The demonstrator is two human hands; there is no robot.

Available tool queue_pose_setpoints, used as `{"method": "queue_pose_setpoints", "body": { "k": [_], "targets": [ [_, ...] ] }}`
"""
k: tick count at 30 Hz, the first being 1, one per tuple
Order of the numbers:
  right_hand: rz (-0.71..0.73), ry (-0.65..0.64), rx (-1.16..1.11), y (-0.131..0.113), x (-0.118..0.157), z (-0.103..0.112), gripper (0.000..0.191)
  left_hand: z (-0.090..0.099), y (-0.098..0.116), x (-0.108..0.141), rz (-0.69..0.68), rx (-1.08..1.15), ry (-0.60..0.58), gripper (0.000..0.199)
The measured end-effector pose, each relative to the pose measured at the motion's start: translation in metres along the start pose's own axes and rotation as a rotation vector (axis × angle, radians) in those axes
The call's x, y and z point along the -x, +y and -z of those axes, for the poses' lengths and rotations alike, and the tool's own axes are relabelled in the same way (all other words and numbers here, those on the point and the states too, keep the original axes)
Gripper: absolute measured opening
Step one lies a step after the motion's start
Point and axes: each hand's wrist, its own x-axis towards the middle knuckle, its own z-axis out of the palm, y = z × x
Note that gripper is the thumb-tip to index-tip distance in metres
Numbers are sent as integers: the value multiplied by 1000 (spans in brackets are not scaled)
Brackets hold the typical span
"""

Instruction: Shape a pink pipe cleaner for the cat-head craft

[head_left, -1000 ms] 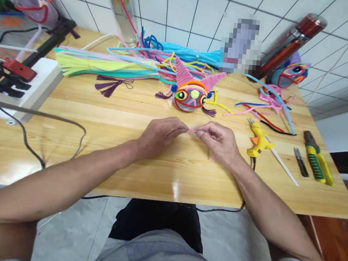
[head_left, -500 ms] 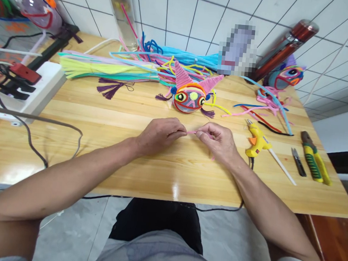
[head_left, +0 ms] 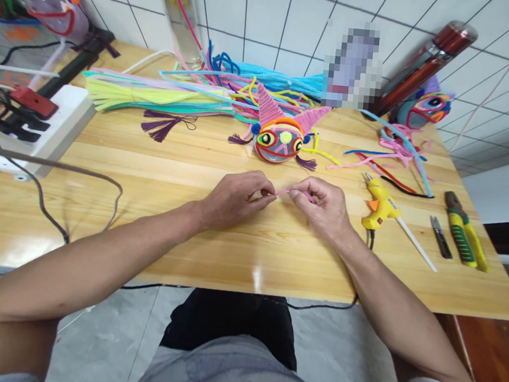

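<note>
A short pink pipe cleaner stretches between my two hands, just above the table. My left hand pinches its left end between thumb and forefinger. My right hand is closed around the rest, and part of the pink piece is hidden in its fingers. Beyond the hands stands a decorated mask-like figure with pink wrapped horns, round eyes, a red mouth outline and purple tassels at its sides.
Right of my hands lie a yellow glue gun, small snips and green-yellow pliers. Pipe cleaner bundles and a purple tassel lie at the back. A power strip with cables occupies the left; a red-brown thermos leans back right.
The left thumb and forefinger have shifted slightly, showing a gap between them behind the pinch. The pink pipe cleaner between the hands now bows a little. The view has shifted slightly.
</note>
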Motion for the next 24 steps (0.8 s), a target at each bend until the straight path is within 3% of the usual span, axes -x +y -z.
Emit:
{"method": "queue_pose_setpoints", "body": {
  "k": [11,16,20,24],
  "targets": [
    [94,-69,51,1,-5,7,15,4,-7,-3,57,84,-95,14],
    [56,-42,48,3,-2,4,15,3,-9,-2,68,44,-40,9],
    [35,-18,35,0,1,-2,17,-3,-6,2,60,20,-24,37],
    [52,-68,34,1,0,-5,18,-7,-7,4,0,-39,-8,22]
  ]
}}
